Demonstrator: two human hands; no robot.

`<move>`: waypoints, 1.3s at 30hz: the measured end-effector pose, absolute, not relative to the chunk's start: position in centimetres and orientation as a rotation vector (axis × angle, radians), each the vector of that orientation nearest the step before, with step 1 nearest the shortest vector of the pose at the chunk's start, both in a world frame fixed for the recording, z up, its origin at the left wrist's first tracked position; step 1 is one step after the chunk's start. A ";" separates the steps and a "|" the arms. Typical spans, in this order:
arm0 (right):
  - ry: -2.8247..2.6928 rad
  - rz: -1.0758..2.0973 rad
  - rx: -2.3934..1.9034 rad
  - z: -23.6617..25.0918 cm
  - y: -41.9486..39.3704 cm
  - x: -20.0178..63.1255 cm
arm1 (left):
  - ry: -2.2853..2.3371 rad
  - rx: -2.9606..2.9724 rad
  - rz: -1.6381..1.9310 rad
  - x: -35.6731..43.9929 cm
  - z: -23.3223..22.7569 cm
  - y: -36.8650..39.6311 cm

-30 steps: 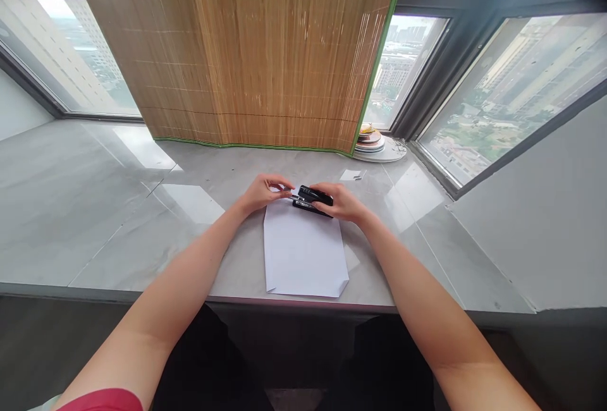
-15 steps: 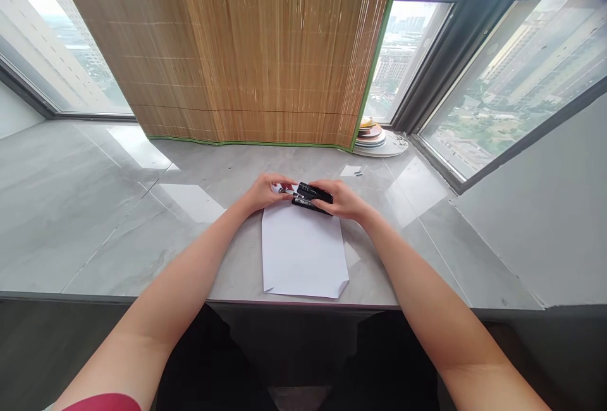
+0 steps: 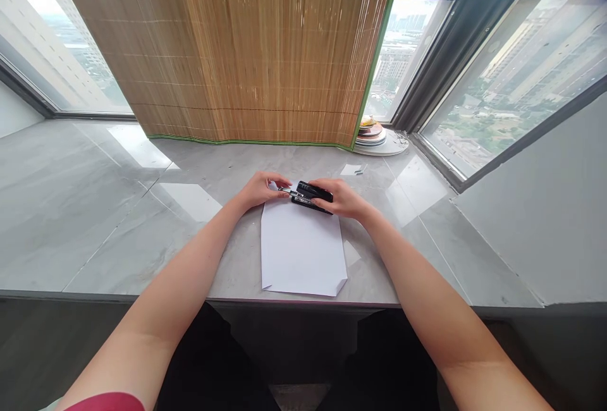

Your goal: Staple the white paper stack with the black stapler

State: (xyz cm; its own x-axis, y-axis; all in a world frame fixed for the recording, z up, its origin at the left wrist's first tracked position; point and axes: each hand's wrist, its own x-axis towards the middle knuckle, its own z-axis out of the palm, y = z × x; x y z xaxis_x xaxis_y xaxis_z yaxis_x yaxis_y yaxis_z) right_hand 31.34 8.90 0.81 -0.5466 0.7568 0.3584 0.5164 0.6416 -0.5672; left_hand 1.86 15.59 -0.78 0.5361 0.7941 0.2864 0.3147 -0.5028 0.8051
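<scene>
A black stapler [image 3: 313,197] lies over the far edge of a white paper stack [image 3: 303,250], its top arm raised from its base. My right hand [image 3: 345,198] is closed around the stapler's right end, thumb on the near side and fingers over the top. At the opposite end, my left hand [image 3: 265,188] pinches a shiny metal part sticking out of the stapler between thumb and fingers. The fingertips partly cover that piece. Both near corners of the paper are folded or curled.
Small pale staple strips [image 3: 359,171] lie on the grey marble sill [image 3: 118,221] beyond my right hand. A stack of plates [image 3: 372,136] stands in the far right corner. A bamboo blind [image 3: 251,50] hangs behind, between windows.
My left hand has shifted slightly left, with a little more of the metal part showing between it and the stapler. My right hand keeps its hold.
</scene>
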 end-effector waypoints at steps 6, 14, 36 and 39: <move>-2.267 0.554 -0.990 0.7 9.0 31.4 | 0.932 2.072 0.841 0.8 -0.7 15.9; -2.289 0.536 -1.003 0.9 8.9 31.5 | 0.964 2.065 0.771 0.8 0.0 15.6; -2.160 0.512 -0.877 1.0 8.4 29.2 | 0.863 2.033 0.837 3.3 1.2 13.8; -2.172 0.548 -0.785 1.2 8.1 29.1 | 0.803 2.082 0.807 3.2 1.4 13.8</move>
State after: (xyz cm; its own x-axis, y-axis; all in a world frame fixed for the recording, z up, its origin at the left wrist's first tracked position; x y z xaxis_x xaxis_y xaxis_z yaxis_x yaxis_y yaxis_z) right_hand 29.09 8.11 1.20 -0.5312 0.6808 0.5044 0.3598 0.7202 -0.5932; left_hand 3.20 13.81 1.38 0.6045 0.7467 0.2774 0.2737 -0.5217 0.8080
